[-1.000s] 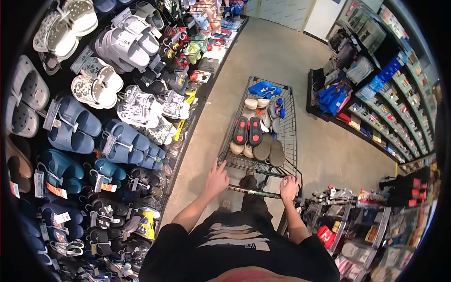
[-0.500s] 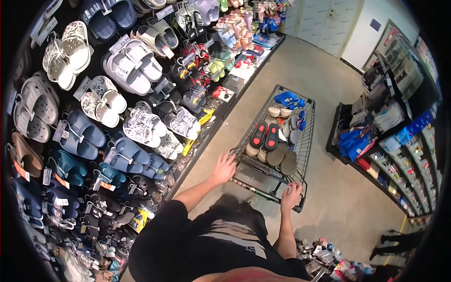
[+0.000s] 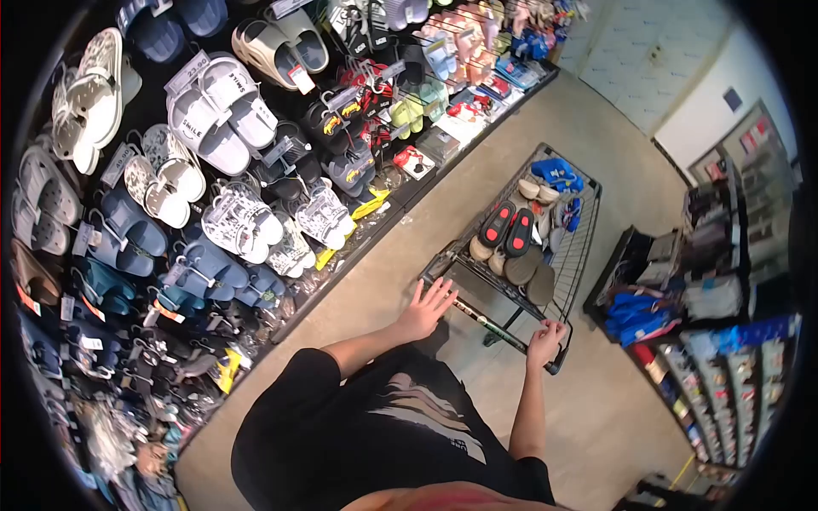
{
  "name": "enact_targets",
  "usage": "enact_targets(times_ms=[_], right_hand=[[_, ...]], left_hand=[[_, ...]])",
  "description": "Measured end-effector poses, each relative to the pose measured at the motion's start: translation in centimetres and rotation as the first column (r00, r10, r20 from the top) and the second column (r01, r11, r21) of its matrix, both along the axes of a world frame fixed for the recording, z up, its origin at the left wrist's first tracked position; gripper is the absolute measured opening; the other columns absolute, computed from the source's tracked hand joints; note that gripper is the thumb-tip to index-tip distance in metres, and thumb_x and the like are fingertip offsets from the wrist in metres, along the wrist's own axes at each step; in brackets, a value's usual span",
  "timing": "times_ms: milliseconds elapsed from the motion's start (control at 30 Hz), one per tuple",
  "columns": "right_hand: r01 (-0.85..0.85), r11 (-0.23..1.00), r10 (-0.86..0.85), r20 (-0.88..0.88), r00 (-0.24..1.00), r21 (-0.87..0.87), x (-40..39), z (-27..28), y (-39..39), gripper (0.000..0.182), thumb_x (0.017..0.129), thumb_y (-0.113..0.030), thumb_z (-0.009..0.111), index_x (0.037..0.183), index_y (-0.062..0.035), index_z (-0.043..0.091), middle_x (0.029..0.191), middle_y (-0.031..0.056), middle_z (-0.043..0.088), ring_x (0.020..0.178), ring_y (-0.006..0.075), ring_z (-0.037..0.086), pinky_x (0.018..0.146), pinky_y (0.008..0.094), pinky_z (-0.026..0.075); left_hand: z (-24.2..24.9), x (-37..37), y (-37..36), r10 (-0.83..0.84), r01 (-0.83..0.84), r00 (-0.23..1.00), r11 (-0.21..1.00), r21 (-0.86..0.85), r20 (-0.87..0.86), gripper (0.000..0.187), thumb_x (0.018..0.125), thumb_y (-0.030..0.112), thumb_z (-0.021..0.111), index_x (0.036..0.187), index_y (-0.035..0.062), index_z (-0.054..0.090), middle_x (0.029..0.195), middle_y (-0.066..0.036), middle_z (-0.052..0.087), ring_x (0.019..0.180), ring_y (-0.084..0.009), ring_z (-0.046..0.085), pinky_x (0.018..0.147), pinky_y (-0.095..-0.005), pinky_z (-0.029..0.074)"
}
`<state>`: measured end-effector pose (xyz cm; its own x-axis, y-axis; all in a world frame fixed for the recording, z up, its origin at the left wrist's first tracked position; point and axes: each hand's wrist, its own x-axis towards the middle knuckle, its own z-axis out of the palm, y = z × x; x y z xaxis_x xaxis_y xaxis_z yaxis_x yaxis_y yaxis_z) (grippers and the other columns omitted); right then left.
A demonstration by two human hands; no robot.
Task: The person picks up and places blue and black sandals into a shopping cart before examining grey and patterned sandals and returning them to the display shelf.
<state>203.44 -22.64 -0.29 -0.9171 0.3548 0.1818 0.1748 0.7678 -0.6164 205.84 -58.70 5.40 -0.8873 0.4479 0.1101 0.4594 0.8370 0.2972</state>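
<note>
A shop aisle, slippers hanging thick along the wall display [image 3: 213, 170]. The right hand [image 3: 545, 342] is closed around the cart handle [image 3: 498, 328] to steer; the left hand [image 3: 428, 308], fingers spread, seems to rest flat against the trolley [image 3: 579, 247] near that bar's left end.

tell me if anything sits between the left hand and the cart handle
Nothing visible does. The left hand is spread open right at the near end of the cart handle, while the right hand grips its other end.

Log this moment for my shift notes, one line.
right hand grips cart handle | left hand open | slippers in cart
</note>
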Motion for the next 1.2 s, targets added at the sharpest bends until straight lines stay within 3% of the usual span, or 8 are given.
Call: enact_targets(times_ms=[100, 233, 433, 500, 667, 833, 967, 1200], right_hand=[[-0.015, 1.000, 0.015, -0.003, 1.000, 0.013, -4.7, 1.4, 0.9, 0.026, 0.078, 0.010, 0.053, 0.098, -0.0041, 0.061, 0.111, 0.0095, 0.049, 0.079, 0.0185, 0.057, 0.069, 0.0316, 0.048], [-0.092, 0.995, 0.093, -0.024, 0.995, 0.036, -11.0, 2.1, 1.3, 0.020, 0.079, 0.010, 0.053, 0.091, -0.0034, 0.061, 0.106, 0.0094, 0.049, 0.077, 0.0251, 0.057, 0.068, 0.0347, 0.047], [-0.114, 0.977, 0.111, 0.024, 0.994, 0.178, -18.3, 1.0, 3.9, 0.011, 0.082, 0.004, 0.059, 0.085, -0.0058, 0.062, 0.096, 0.0083, 0.055, 0.075, 0.0236, 0.061, 0.068, 0.0362, 0.049], [-0.118, 0.977, 0.116, 0.022, 0.993, 0.176, -20.7, 0.4, 5.1, 0.010, 0.081, 0.003, 0.061, 0.085, -0.0059, 0.062, 0.095, 0.0087, 0.055, 0.073, 0.0241, 0.061, 0.067, 0.0359, 0.049], [-0.026, 0.987, -0.001, 0.173, 0.985, 0.156, -26.8, 0.9, 7.2, 0.004, 0.083, -0.010, 0.064, 0.087, -0.0092, 0.063, 0.097, 0.0088, 0.059, 0.077, 0.0267, 0.066, 0.068, 0.0393, 0.051], [0.127, 0.988, -0.145, 0.245, 0.958, 0.090, -33.0, 2.8, 9.1, 0.008, 0.086, -0.015, 0.064, 0.085, -0.0075, 0.063, 0.079, 0.0112, 0.067, 0.077, 0.0314, 0.066, 0.068, 0.0417, 0.050], [0.086, 0.990, -0.079, 0.066, 0.995, -0.108, -38.0, 0.7, 13.0, 0.007, 0.088, -0.013, 0.065, 0.085, -0.0073, 0.062, 0.082, 0.0140, 0.067, 0.079, 0.0338, 0.066, 0.069, 0.0417, 0.049], [0.082, 0.997, -0.082, 0.002, 0.997, -0.014, -47.7, 1.1, 16.6, 0.003, 0.084, -0.006, 0.061, 0.085, -0.0084, 0.060, 0.083, 0.0145, 0.064, 0.081, 0.0368, 0.062, 0.068, 0.0470, 0.047]], left_hand=[[-0.7, -4.7, 0.9, -0.003, 0.003, 0.996, 1.000, 0.005, 0.093, 0.098, 0.075, 0.017, 0.072, 0.156, 0.0103, 0.019, 0.161, -0.017, 0.018, 0.150, -0.0362, 0.012, 0.115, -0.0664, 0.013], [0.2, -10.4, 2.0, 0.007, -0.005, 0.988, 1.000, -0.019, 0.152, 0.098, 0.076, 0.017, 0.072, 0.156, 0.0102, 0.017, 0.161, -0.015, 0.018, 0.150, -0.0345, 0.011, 0.117, -0.0638, 0.006], [-0.3, -18.2, 3.0, 0.015, -0.020, 0.997, 0.997, 0.072, 0.071, 0.094, 0.076, 0.020, 0.075, 0.154, 0.0116, 0.024, 0.160, -0.013, 0.023, 0.150, -0.0311, 0.015, 0.118, -0.0636, 0.005], [0.3, -20.2, 4.0, 0.031, -0.058, 0.972, 0.992, 0.110, 0.231, 0.093, 0.078, 0.022, 0.075, 0.155, 0.0135, 0.023, 0.161, -0.010, 0.021, 0.151, -0.0290, 0.013, 0.118, -0.0634, 0.003], [-0.1, -26.5, 5.5, -0.058, -0.004, 0.904, 0.990, 0.143, 0.423, 0.098, 0.081, 0.021, 0.074, 0.157, 0.0104, 0.013, 0.165, -0.007, 0.001, 0.152, -0.0288, 0.000, 0.112, -0.0644, 0.027], [-0.4, -33.1, 8.7, -0.125, 0.089, 0.869, 0.991, 0.098, 0.478, 0.104, 0.079, 0.024, 0.077, 0.156, 0.0061, 0.010, 0.164, -0.012, -0.003, 0.151, -0.0351, -0.004, 0.111, -0.0641, 0.029], [0.0, -38.8, 11.2, -0.122, 0.113, 0.877, 0.992, 0.048, 0.464, 0.107, 0.077, 0.022, 0.079, 0.156, 0.0063, 0.007, 0.164, -0.012, -0.004, 0.151, -0.0355, -0.003, 0.107, -0.0669, 0.034], [-0.1, -50.1, 14.8, -0.152, 0.212, 0.837, 0.976, -0.057, 0.525, 0.110, 0.080, 0.036, 0.076, 0.156, 0.0046, 0.002, 0.164, -0.015, -0.007, 0.150, -0.0385, -0.008, 0.109, -0.0633, 0.033]])
